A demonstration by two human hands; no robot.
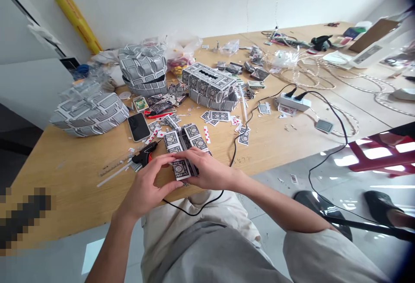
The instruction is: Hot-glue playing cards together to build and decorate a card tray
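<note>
At the table's front edge lies a structure built of black-and-white playing cards (193, 134), with a dark gap running down its middle. My left hand (151, 183) pinches its near left side, thumb low and forefinger along the top. From the right, my right hand (207, 170) grips the near end, fingers over the top and thumb beneath. Part of the structure is hidden under my fingers. A black glue gun (144, 154) with an orange trigger rests just beyond my left hand. Loose playing cards (218, 116) are scattered past the structure.
Card-covered boxes stand behind: a slotted one (207, 77), a lidded one (142, 69) and one at left (90, 114). A phone (138, 127) and a red cutter (158, 115) lie nearer. A black cable (234, 153) runs from the power strip (293, 101) over the table edge.
</note>
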